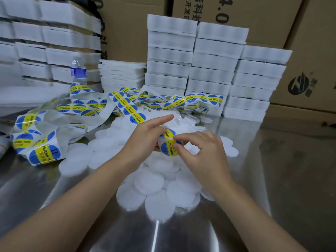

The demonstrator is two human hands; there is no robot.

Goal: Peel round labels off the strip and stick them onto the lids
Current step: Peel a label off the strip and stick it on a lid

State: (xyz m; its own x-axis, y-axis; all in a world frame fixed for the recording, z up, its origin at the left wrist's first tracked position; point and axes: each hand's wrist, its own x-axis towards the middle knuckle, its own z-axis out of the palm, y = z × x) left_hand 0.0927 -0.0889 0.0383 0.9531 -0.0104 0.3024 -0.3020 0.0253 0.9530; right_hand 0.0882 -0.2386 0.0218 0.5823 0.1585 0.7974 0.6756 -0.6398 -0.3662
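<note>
**Peeling step.** The left hand (pixel 145 139) grips the long white backing strip (pixel 127 106) from the left, forefinger stretched straight and the other fingers curled round the paper. The round blue-and-yellow paper label (pixel 168 149) sits on the held end, between the two hands, its yellow band running roughly away from the person. The right hand (pixel 203 151) is nearer the label's free edge and pinches that right-hand rim with thumb and forefinger. The flat white round lids (pixel 149 182) lie heaped directly below on the shiny metal table (pixel 272 179) — judged a short downward carry.
</note>
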